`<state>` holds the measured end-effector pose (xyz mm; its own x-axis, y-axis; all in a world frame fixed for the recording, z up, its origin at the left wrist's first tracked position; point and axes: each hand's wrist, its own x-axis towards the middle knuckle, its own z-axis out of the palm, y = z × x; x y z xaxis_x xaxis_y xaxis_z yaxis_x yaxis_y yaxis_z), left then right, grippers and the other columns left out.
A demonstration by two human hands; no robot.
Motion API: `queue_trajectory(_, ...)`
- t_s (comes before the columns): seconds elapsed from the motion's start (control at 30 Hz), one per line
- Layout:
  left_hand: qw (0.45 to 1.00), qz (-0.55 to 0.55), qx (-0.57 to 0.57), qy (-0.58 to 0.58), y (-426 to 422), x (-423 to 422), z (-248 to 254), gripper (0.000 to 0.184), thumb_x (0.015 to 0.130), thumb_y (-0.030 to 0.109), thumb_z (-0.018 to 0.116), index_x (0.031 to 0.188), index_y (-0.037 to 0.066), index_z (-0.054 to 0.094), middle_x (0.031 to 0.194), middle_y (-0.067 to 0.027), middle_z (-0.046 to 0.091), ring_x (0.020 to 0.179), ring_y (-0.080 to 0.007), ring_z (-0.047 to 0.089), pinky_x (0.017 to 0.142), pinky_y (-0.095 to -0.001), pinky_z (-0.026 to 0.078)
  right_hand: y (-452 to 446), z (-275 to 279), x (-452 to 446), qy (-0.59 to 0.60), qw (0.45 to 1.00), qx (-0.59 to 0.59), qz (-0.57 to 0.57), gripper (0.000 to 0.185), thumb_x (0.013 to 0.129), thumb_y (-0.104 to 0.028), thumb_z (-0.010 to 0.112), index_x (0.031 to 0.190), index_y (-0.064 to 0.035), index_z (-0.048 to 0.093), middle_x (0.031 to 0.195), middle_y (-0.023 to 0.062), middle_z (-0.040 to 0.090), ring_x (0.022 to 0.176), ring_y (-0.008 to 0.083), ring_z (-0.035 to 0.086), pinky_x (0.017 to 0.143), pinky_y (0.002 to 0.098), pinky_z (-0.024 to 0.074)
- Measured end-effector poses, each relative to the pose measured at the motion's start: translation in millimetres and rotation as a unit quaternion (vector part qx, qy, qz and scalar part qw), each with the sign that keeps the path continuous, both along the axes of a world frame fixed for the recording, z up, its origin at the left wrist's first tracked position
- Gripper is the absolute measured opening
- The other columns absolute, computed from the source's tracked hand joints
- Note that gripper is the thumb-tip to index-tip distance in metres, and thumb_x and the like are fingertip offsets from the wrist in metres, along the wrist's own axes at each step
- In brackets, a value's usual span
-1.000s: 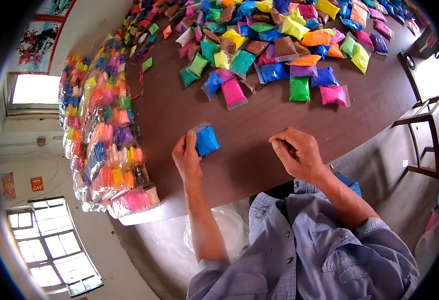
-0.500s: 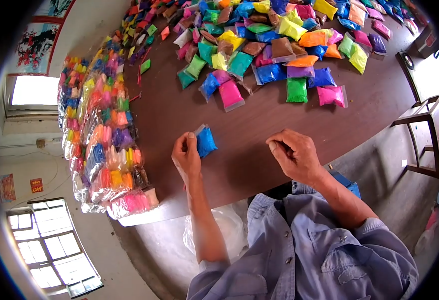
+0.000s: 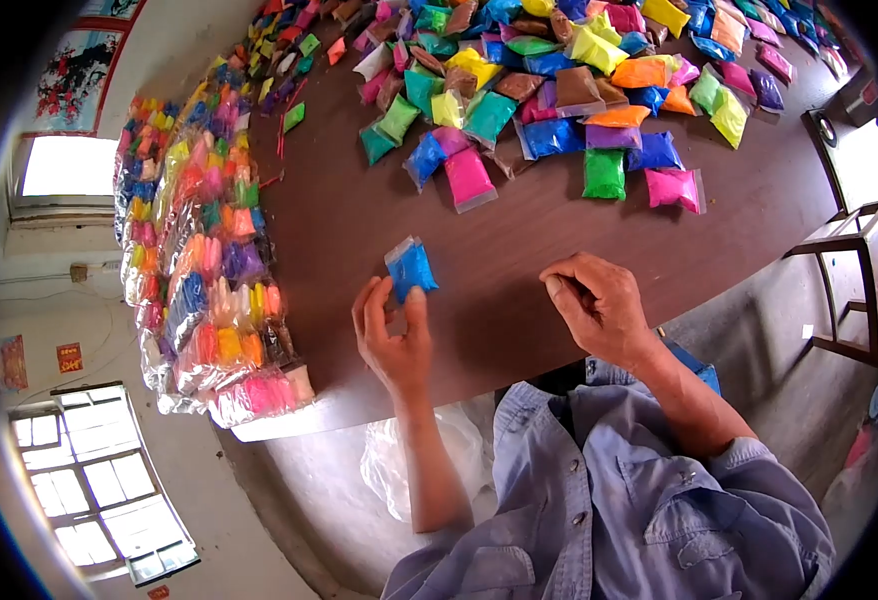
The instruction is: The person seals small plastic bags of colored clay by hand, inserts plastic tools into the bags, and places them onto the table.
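Note:
A small clear-topped packet with bright blue filling (image 3: 414, 270) is at the fingertips of my left hand (image 3: 396, 345). The thumb overlaps its lower edge and a fingertip meets its left side, while the other fingers are curved and slightly apart. My right hand (image 3: 604, 312) hovers over the table to the right, fingers curled in with thumb and forefinger close together. Nothing shows between them. Beyond the hands, the nearest packets of the pile are a pink one (image 3: 470, 178), a green one (image 3: 604, 174) and another pink one (image 3: 673, 188).
A large heap of coloured packets (image 3: 579, 90) covers the far side of the brown table (image 3: 359, 210). Clear bags of colourful pieces (image 3: 209, 290) line the left edge. A wooden stool (image 3: 859, 240) stands at right; a translucent plastic bag (image 3: 394, 465) hangs below the near edge.
My left hand has shifted right and toward me, its fingers spreading and the thumb now over the blue packet's lower edge. The packet has turned slightly. My right hand is nearly still.

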<state>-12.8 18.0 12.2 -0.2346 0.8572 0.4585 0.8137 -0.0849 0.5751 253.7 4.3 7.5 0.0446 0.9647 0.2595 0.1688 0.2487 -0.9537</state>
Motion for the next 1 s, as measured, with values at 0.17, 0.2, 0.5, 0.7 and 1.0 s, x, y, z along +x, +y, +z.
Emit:
queue_trajectory(0.17,0.997,-0.036,0.006,0.064,3.1,6.1,-9.2,0.036,0.087,0.015,0.083,0.12,0.004,0.072,0.135,-0.0152,0.064,0.123,-0.034,0.064,0.098,-0.0449,0.056,1.0,-0.1,0.8,-0.019,1.0,0.002,0.002,0.007,0.09,0.0,0.07,0.097,-0.0013,0.072,0.079,0.0108,0.066,0.058,0.0228,0.059,0.053,0.0327,0.0455)
queue_trajectory(0.2,0.997,-0.036,0.005,0.064,3.4,7.2,-9.3,0.036,0.087,0.015,0.083,0.12,0.004,0.072,0.135,-0.0152,0.064,0.123,-0.034,0.064,0.098,-0.0449,0.056,1.0,-0.3,0.5,-0.019,1.0,0.001,0.002,0.007,0.09,0.0,0.07,0.097,-0.0013,0.072,0.079,0.0108,0.066,0.058,0.0228,0.059,0.053,0.0327,0.0455)
queue_trajectory(0.5,0.997,-0.038,0.002,0.072,5.3,15.2,-6.7,0.038,0.086,0.012,0.084,0.12,0.003,0.072,0.132,-0.016,0.066,0.118,-0.0367,0.066,0.096,-0.0441,0.056,2.7,-0.5,1.6,-0.015,1.0,0.005,0.009,0.007,0.09,0.001,0.07,0.096,-0.0015,0.071,0.078,0.01,0.065,0.057,0.0215,0.057,0.053,0.0322,0.0443)
queue_trajectory(0.7,0.994,-0.043,0.019,0.103,3.9,10.2,-14.2,0.038,0.084,0.012,0.085,0.119,0.003,0.072,0.134,-0.0178,0.066,0.118,-0.0382,0.067,0.096,-0.0451,0.057,2.1,0.2,0.7,-0.021,1.0,0.01,0.014,0.007,0.093,0.001,0.068,0.098,-0.0012,0.072,0.075,0.007,0.059,0.058,0.015,0.051,0.055,0.0303,0.0401)
queue_trajectory(1.0,0.999,-0.035,0.018,0.031,-1.7,3.8,-14.8,0.054,0.082,0.013,0.087,0.132,0.007,0.067,0.137,-0.0174,0.065,0.122,-0.0363,0.066,0.095,-0.0421,0.059,0.5,-0.8,-4.1,-0.064,0.998,0.003,0.007,0.006,0.093,0.002,0.068,0.097,-0.001,0.072,0.076,0.0082,0.062,0.057,0.0157,0.052,0.053,0.0289,0.0403)
